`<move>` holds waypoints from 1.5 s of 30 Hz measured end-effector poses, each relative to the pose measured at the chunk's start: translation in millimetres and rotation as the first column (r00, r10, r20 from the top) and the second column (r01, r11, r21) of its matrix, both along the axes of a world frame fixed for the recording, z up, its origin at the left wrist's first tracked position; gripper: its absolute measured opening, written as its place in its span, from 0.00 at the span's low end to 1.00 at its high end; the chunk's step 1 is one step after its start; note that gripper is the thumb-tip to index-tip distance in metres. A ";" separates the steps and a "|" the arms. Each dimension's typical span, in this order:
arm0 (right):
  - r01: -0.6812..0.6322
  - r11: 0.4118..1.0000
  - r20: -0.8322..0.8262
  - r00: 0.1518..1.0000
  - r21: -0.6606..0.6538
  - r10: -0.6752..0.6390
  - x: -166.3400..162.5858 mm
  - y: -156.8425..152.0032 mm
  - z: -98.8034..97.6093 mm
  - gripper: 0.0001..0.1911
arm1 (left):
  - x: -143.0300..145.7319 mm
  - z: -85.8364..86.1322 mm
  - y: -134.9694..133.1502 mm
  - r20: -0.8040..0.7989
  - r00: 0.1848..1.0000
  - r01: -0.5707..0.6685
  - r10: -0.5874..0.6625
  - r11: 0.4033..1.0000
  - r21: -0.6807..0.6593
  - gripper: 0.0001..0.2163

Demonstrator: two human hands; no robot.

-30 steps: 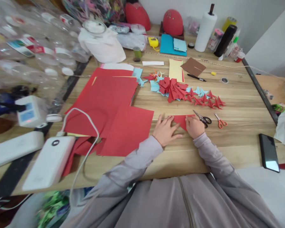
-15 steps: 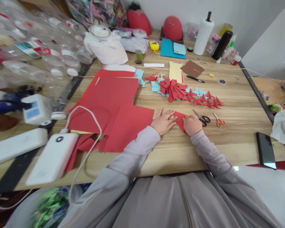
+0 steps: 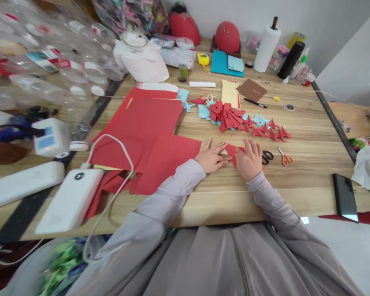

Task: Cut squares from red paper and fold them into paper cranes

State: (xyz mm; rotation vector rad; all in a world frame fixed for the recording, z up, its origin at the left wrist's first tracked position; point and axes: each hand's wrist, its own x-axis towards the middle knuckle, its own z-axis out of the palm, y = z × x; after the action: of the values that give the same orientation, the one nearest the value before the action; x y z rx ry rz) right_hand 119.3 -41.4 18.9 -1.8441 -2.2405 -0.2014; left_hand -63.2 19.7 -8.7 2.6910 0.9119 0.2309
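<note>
Two bare hands meet over a small red paper (image 3: 231,152); the left hand (image 3: 212,158) lies flat at its left side, fingers spread and clasping nothing, the fingertips touching its edge; the right hand (image 3: 249,161) rests on its right part, thumb towards the middle and fingers pointing away from the body; whether that hand pinches the paper or only presses it, I cannot tell; the paper lies on the table between them.

Wood-grained and wide, the table (image 3: 311,172) runs back to a pale wall (image 3: 320,16); clear plastic bottles (image 3: 43,61) crowd its left side; red sheets (image 3: 142,123) lie left of the hands, a white power bank (image 3: 70,201) nearer the body; beyond the hands sit folded red and light blue pieces (image 3: 226,115); a black phone (image 3: 344,197) lies at the right; orange-handled scissors (image 3: 285,157) are near the right hand.

The bottles are blurred and cut off by the picture's edge; a sleeve (image 3: 105,250) partly covers a bin (image 3: 27,271) below the table; the right hand hides the blades of the black-handled scissors (image 3: 267,156) and some of the small red paper.
</note>
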 end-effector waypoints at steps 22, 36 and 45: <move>-0.188 0.972 -0.035 0.982 -0.138 0.185 14.1 -45.8 -21.6 0.16 | 11.2 -6.3 -5.1 0.105 0.980 -0.174 0.169 0.984 0.047 0.19; -0.202 0.964 -0.054 0.979 -0.173 0.196 2.3 -24.1 -16.4 0.20 | 21.9 4.5 -3.1 -0.004 0.983 -0.181 0.182 0.983 0.032 0.20; -0.204 0.946 -0.149 0.974 -0.252 0.171 4.2 -30.1 -23.2 0.27 | 51.0 3.6 -61.0 -0.010 0.927 -0.374 0.376 0.924 0.085 0.28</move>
State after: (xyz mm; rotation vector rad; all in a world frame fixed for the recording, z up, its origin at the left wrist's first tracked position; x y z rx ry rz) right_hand 123.5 -71.5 -4.3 -1.6908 -2.4313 0.2544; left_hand -12.2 -41.3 -5.1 2.5724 1.4546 0.3189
